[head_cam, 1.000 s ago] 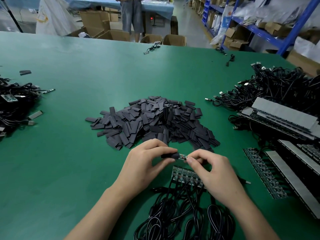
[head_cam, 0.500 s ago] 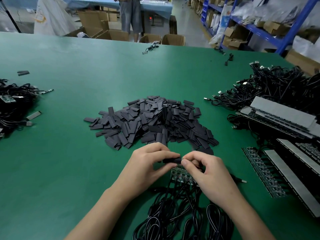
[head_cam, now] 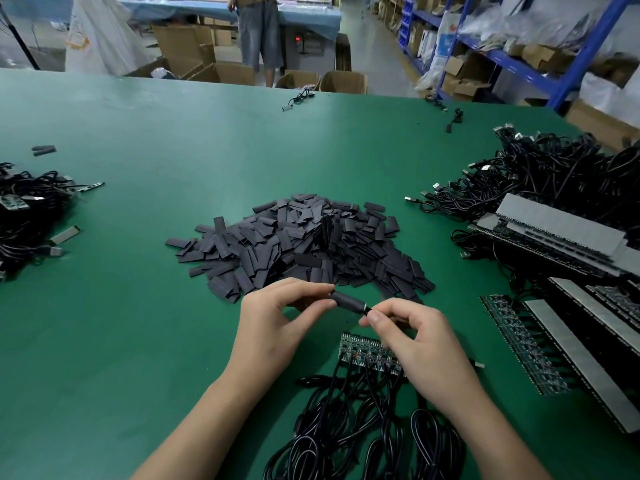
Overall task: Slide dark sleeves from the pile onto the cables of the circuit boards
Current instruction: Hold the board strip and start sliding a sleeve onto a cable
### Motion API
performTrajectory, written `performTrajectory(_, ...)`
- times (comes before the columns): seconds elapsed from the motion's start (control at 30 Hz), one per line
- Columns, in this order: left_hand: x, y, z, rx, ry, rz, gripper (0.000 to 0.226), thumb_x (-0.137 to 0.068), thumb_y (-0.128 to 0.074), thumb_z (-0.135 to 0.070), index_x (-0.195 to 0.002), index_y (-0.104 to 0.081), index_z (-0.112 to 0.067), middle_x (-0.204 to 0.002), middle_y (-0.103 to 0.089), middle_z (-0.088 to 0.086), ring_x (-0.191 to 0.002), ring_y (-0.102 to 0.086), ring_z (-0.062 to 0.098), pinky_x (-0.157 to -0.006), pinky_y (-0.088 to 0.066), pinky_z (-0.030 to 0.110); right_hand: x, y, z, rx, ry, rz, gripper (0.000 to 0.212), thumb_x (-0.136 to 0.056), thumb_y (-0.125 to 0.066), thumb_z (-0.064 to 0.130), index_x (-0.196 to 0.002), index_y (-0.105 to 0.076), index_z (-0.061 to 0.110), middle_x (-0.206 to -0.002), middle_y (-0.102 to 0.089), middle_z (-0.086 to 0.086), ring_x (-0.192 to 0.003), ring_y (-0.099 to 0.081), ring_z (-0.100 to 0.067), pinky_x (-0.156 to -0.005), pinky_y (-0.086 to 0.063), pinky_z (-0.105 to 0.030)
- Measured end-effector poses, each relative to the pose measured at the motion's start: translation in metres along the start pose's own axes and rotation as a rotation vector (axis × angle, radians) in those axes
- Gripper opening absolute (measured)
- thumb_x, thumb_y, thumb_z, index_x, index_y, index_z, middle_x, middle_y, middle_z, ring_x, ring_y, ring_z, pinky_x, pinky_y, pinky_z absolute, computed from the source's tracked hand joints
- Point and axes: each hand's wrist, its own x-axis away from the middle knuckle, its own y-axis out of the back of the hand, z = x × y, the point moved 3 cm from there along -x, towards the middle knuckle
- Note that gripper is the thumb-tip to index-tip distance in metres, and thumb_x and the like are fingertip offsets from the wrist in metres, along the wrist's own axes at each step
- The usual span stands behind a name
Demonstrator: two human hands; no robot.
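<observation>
- Holding one dark sleeve [head_cam: 348,302] between both hands at lower centre of the frame, just below the near edge of the pile [head_cam: 301,242].
- Left hand [head_cam: 277,323]: thumb and forefinger closed in a pinch on the sleeve's left end; remaining fingers curled loosely, nothing else in them.
- Right hand [head_cam: 415,344]: thumb and forefinger closed at the sleeve's right end, apparently on a cable tip entering the sleeve. A small pale glint shows at that end; too small to say whether it is a plug or a board edge.
- Circuit board strip [head_cam: 369,353] lies flat on the green table [head_cam: 138,306] directly below the hands, its black cables [head_cam: 363,438] coiled toward the bottom edge.
- Handling judgement, sleeve: very light, thin-walled, soft. Pieces in the pile lie flattened, so the mouth likely collapses under a hard pinch. Better to hold it by its edges near one end, so the mouth stays open.
- Surface looks matte, probably not slippery; friction along the cable jacket seems the likelier obstacle.
- Handling judgement, cable: limp, light, will buckle if pushed from far back. Grip close behind the tip and feed in short strokes.
- Board strip: stiff and probably fragile at the solder joints; avoid tugging cables against it.
- Further board stacks [head_cam: 554,233] and a cable heap [head_cam: 554,168] sit at right of frame; another cable bundle [head_cam: 24,216] at left edge.
</observation>
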Motion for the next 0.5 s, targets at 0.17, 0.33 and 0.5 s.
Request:
performTrajectory(0.17,0.0019,-0.0056,0.0010,0.138,0.079,0.008,0.017,-0.084,-0.080,-0.013,-0.100,-0.082,-0.018,-0.094,-0.078,-0.010,-0.089,-0.073,0.011,-0.081,-0.056,0.023,-0.0003,0.0000,-0.0017,-0.035,-0.008,-0.003,0.022,-0.103,-0.062,0.030,-0.087,-0.075,0.040,-0.061,-0.055,0.004,-0.062,-0.054,-0.027,-0.061,-0.041,-0.033)
performTrajectory(0.33,0.0034,-0.0090,-0.0002,0.179,0.093,0.015,0.018,-0.084,-0.077,-0.020,-0.101,-0.082,-0.018,-0.093,-0.077,-0.009,-0.087,-0.072,0.015,-0.078,-0.056,0.026,-0.0006,-0.0032,-0.0007,-0.043,-0.005,-0.003,0.024,-0.102,-0.063,0.027,-0.084,-0.075,0.038,-0.060,-0.057,0.011,-0.060,-0.052,-0.003,-0.060,-0.040,-0.020)
performTrajectory(0.5,0.0032,-0.0103,-0.0008,0.175,0.066,0.049,0.021,-0.087,-0.077,-0.015,-0.106,-0.081,-0.020,-0.095,-0.076,-0.011,-0.089,-0.071,0.014,-0.076,-0.054,0.025,-0.0007,-0.0045,0.0006,-0.060,-0.014,0.001,0.025,-0.101,-0.063,0.027,-0.084,-0.076,0.039,-0.061,-0.061,0.010,-0.061,-0.057,-0.008,-0.061,-0.044,-0.023)
